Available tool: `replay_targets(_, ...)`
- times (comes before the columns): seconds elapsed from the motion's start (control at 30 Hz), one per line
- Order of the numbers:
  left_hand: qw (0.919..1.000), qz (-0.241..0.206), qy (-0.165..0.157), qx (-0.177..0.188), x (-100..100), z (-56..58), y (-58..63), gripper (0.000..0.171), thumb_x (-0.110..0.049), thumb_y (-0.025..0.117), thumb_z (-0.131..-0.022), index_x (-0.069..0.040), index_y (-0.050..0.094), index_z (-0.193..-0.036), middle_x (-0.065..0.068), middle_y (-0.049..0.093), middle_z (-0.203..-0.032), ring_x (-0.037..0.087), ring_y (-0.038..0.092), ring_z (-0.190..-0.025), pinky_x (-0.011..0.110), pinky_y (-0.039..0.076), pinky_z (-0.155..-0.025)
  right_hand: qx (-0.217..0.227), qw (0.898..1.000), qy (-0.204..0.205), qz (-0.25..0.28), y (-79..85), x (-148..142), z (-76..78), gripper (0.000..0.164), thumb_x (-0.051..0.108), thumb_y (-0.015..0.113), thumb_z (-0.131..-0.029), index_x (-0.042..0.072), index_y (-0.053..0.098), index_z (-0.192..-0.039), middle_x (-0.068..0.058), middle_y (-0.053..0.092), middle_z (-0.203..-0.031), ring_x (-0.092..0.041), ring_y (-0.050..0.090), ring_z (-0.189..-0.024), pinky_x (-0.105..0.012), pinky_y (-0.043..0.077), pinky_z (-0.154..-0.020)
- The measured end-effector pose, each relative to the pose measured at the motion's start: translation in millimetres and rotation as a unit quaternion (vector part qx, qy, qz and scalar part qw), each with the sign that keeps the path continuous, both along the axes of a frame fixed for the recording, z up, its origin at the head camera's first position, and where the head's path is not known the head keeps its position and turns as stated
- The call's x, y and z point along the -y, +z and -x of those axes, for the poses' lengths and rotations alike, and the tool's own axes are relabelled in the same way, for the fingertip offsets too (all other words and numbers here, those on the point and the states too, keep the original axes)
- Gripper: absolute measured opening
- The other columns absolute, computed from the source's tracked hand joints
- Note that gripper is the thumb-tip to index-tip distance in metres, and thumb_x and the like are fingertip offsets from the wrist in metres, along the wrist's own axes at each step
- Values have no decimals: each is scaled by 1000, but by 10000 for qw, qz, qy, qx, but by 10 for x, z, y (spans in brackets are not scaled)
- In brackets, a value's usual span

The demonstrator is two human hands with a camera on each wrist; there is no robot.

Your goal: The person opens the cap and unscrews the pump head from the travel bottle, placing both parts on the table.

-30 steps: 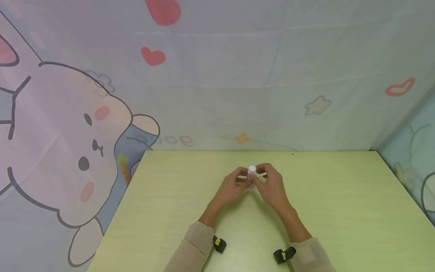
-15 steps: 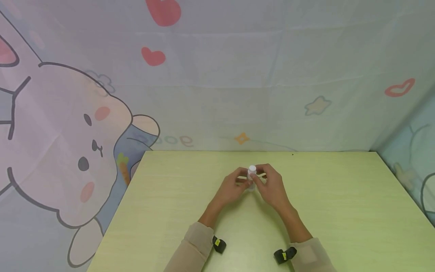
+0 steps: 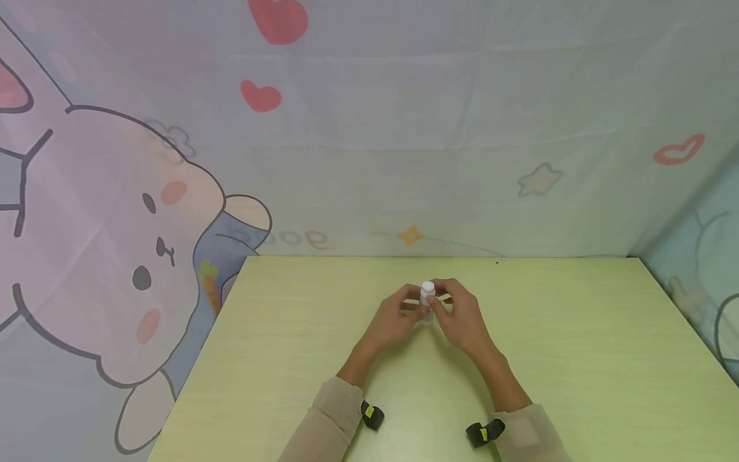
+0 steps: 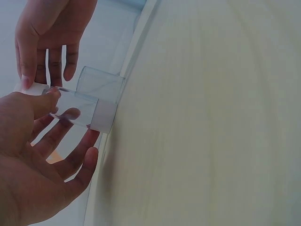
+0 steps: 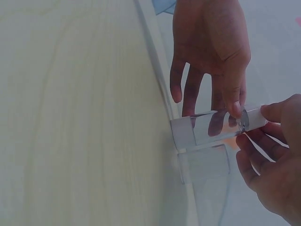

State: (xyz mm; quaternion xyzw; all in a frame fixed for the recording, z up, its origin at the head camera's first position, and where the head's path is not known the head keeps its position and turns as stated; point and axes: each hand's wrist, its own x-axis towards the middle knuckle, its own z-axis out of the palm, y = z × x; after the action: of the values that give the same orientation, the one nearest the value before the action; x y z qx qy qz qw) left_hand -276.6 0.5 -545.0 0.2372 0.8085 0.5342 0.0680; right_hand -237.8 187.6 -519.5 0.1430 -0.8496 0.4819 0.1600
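Observation:
A slim clear bottle (image 3: 427, 298) with a white cap (image 5: 255, 117) and a white bottom section (image 4: 104, 115) stands upright between both hands, its base right at the tabletop. The left hand (image 3: 395, 322) holds the bottle's clear body between thumb and fingers, the remaining fingers spread along its lower part. Higher up, the right hand (image 3: 464, 319) pinches the cap with thumb and fingertips. Close by the bottle, on the right hand's side, is a clear, cup-like cylinder (image 4: 104, 85); in the head view the right hand mostly hides it.
The pale wood-grain table (image 3: 288, 359) spreads around the hands. A cartoon-printed cloth (image 3: 369, 128) hangs behind its back edge and along the sides. Black wrist devices (image 3: 372, 415) sit at both sleeves. A dark cable (image 3: 719, 330) shows at the far right.
The right thumb and fingers have shifted slightly at the bottle's top. Both arms and the bottle stay in nearly the same place.

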Motion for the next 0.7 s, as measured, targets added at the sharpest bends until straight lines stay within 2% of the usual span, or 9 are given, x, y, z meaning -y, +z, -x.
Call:
replay_targets(0.2, 10000, 6, 24, -12, -8, 1, 7, 33, -28, 68, -107, -25, 62, -139, 2, 67, -137, 28, 70, -120, 40, 59, -97, 34, 10000, 36, 35, -4, 12, -1, 34, 18, 71, -104, 2, 63, -132, -12, 68, -126, -31, 62, -116, -54, 55, -97)
replay_targets(0.47, 10000, -11, -6, 48, -15, -2, 11, 33, -28, 67, -107, -25, 62, -139, 1, 66, -138, 27, 69, -121, 42, 59, -98, 77, 9991, -357, 225, -11, 46, 4, 33, 21, 77, -101, 2, 63, -124, -13, 67, -122, -33, 61, -115, -52, 54, -97)
replay_targets(0.7, 10000, -33, -17, 10, -5, -8, 12, 32, -26, 67, -107, -23, 62, -139, 3, 67, -138, 29, 69, -121, 42, 59, -98, 98, 9988, -434, 218, -25, 65, 3, 30, 22, 76, -101, 2, 65, -121, -13, 69, -119, -32, 62, -113, -53, 55, -96)
